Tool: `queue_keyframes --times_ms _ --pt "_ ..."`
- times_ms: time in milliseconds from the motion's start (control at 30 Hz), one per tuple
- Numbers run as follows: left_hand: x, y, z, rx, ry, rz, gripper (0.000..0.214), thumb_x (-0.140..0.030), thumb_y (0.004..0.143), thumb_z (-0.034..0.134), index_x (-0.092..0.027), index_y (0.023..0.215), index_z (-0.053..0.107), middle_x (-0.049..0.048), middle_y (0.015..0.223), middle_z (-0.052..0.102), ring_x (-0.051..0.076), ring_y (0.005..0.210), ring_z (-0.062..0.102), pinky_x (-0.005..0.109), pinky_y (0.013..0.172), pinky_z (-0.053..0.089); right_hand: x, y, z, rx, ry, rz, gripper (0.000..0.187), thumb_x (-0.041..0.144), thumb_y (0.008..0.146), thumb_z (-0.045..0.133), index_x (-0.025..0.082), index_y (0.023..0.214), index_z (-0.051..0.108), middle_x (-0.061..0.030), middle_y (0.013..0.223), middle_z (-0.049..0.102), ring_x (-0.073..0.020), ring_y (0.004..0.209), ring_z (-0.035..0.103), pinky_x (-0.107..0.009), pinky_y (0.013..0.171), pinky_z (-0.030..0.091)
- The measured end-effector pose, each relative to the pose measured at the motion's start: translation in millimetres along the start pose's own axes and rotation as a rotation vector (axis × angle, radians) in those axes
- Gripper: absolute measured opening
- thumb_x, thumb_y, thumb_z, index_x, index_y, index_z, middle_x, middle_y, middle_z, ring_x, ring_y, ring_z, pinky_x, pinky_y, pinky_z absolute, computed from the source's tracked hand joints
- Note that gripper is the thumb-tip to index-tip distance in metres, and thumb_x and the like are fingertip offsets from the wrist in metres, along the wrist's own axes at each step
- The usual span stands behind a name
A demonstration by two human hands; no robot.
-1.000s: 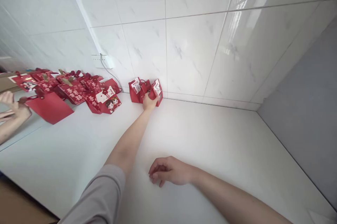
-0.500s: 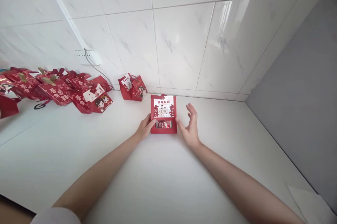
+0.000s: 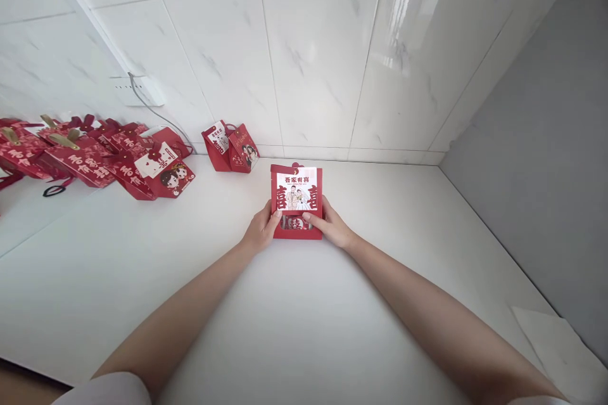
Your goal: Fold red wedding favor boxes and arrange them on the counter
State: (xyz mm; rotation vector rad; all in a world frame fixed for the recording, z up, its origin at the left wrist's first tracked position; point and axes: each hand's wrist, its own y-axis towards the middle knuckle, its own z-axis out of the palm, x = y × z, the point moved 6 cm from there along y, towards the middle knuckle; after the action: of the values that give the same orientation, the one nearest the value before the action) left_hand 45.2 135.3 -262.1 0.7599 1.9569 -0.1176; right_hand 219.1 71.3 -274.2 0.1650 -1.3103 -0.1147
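Observation:
A red gift box with a white picture panel and red characters stands on the white counter in front of me. My left hand grips its lower left edge, thumb on the front. My right hand grips its lower right edge, thumb laid across the small window near the bottom. Both hands are closed on the box.
Two small red boxes lean at the tiled wall behind. A pile of several red boxes lies at the left under a wall socket with a cable. A grey panel bounds the right side; white paper lies at the lower right.
My left hand brought the red box from the wall toward me. My right hand rose from the counter, opened beside the box, and now grips its right edge.

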Motion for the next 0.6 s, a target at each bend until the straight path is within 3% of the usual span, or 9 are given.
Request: queue_keyframes --times_ms 133,233,300,367,433,500,600 --pt "5.5 3.9 1.8 0.107 -0.128 0.005 0.059 -0.057 0.091 0.046 -0.025 0.140 0.044 0.0095 0.135 0.058 0.029 0.117 0.059 0.041 0.096 0.049 -4.1 3.3 -4.3 -0.055 0.021 0.021 0.057 0.042 0.081 0.074 0.026 0.130 0.051 -0.0050 0.133 0.060 -0.0252 0.120 0.059 -0.043 0.102 0.049" --pt "-0.6 5.2 9.1 0.213 -0.180 0.118 0.095 -0.054 0.076 0.071 -0.028 0.153 0.022 0.0126 0.144 0.048 0.032 0.125 0.053 0.047 0.105 0.043 -7.1 7.2 -9.3 -0.174 0.158 0.055 0.052 0.046 0.082 0.071 0.023 0.126 0.056 -0.0066 0.129 0.064 -0.0263 0.116 0.062 -0.044 0.102 0.049" --pt "-1.9 5.7 15.6 0.152 -0.182 0.090 0.113 -0.047 0.070 0.079 -0.030 0.155 0.007 0.0150 0.144 0.045 0.032 0.122 0.055 0.051 0.106 0.040 -6.3 9.1 -13.9 -0.310 0.269 0.023 0.051 0.052 0.086 0.064 0.022 0.127 0.056 -0.0064 0.131 0.063 -0.0257 0.120 0.060 -0.044 0.106 0.046" --pt "-1.6 3.9 26.8 0.050 -0.270 -0.026 0.113 -0.046 0.074 0.077 -0.031 0.155 -0.001 0.0169 0.142 0.044 0.030 0.119 0.057 0.053 0.104 0.042 -3.2 9.1 -14.7 -0.410 0.347 -0.043 0.051 0.056 0.090 0.056 0.023 0.129 0.055 -0.0046 0.136 0.060 -0.0240 0.127 0.054 -0.043 0.110 0.042" --pt "-8.0 -0.4 42.9 0.008 -0.405 -0.074 0.104 -0.047 0.078 0.073 -0.031 0.154 0.004 0.0170 0.144 0.042 0.029 0.125 0.054 0.052 0.106 0.042 -1.0 9.0 -5.9 -0.361 0.368 -0.062 0.050 0.055 0.090 0.056 0.024 0.130 0.055 -0.0042 0.137 0.059 -0.0241 0.129 0.053 -0.044 0.111 0.042" --pt "-19.5 -4.2 54.8 0.003 -0.452 -0.031 0.082 -0.044 0.082 0.069 -0.029 0.149 0.025 0.0140 0.146 0.042 0.029 0.131 0.048 0.048 0.110 0.040 -0.3 7.4 8.6 -0.211 0.331 -0.026 0.048 0.049 0.086 0.065 0.023 0.126 0.059 -0.0056 0.134 0.061 -0.0256 0.126 0.055 -0.045 0.110 0.042" --pt "-30.0 -4.0 47.9 -0.106 -0.401 0.023 0.049 -0.043 0.089 0.061 -0.024 0.132 0.048 0.0101 0.139 0.052 0.027 0.131 0.049 0.042 0.110 0.041 -0.9 1.5 23.5 -0.015 0.240 0.037 0.046 0.040 0.079 0.076 0.024 0.119 0.063 -0.0060 0.129 0.064 -0.0265 0.123 0.057 -0.045 0.111 0.041"
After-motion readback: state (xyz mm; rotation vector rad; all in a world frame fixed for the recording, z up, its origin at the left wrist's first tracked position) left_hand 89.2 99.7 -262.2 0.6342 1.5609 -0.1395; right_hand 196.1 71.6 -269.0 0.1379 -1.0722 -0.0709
